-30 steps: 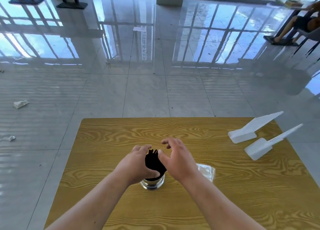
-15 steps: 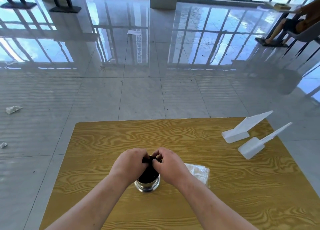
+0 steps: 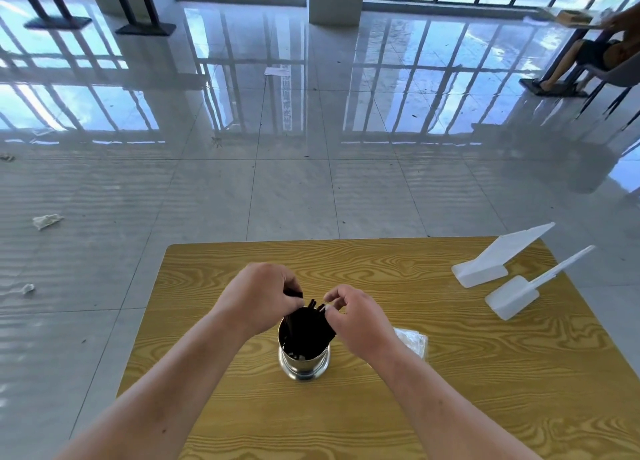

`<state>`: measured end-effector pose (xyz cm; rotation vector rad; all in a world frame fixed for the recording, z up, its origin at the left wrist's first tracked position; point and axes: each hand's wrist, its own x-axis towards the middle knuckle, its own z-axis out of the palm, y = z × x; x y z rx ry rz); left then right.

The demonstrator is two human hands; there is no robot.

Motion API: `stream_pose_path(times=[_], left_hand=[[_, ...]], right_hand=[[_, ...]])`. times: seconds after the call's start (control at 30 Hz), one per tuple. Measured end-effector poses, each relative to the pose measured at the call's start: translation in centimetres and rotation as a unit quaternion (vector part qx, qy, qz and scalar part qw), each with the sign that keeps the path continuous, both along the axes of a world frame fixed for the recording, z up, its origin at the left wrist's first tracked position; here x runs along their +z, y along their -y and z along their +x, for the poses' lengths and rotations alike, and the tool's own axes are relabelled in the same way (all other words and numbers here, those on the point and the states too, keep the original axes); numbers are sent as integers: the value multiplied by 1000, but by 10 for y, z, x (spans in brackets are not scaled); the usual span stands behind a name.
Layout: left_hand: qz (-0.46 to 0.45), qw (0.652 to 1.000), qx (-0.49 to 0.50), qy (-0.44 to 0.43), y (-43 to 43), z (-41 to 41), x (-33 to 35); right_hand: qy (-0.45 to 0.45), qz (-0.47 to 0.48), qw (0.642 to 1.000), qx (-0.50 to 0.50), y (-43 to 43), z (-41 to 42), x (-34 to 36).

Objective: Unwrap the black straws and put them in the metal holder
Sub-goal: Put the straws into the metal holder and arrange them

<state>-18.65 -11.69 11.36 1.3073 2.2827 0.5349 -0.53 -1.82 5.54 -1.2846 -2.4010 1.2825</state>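
1. Black straws [image 3: 306, 328] stand bunched in the metal holder [image 3: 304, 364], with their tips poking just above its rim.
2. The metal holder stands upright on the wood-grain table [image 3: 381, 407], about midway across it.
3. The left hand [image 3: 258, 298] is over the holder's left rim, its fingers curled round the tops of a few straws.
4. The right hand [image 3: 358, 317] is just beside it on the right, with thumb and forefinger drawn together at the straw tips. Whether a straw sits between them cannot be told.
5. A clear plastic wrapper [image 3: 414, 342] lies crumpled on the table to the right of the holder, partly behind the right wrist.
6. Two white plastic stands, one wide [image 3: 485, 269] and one narrow [image 3: 512, 298], lie side by side at the table's far right corner, well apart from the holder.
7. A crumpled paper scrap [image 3: 46, 220] lies on the tiled floor to the left of the table.
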Motion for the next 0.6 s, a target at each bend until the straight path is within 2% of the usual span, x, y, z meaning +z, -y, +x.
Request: stream_pose_path(times=[0.23, 0.37, 0.53, 0.6], left_hand=[[46, 997, 30, 47, 4, -19, 35], [98, 991, 55, 74, 5, -30, 56], [183, 972, 88, 120, 7, -40, 73], [240, 952, 123, 148, 6, -43, 76]], right_hand=[[-42, 11, 998, -45, -8, 10, 3], [-90, -16, 992, -90, -13, 16, 8], [-125, -51, 982, -130, -20, 21, 15], [-133, -76, 977, -146, -20, 21, 19]])
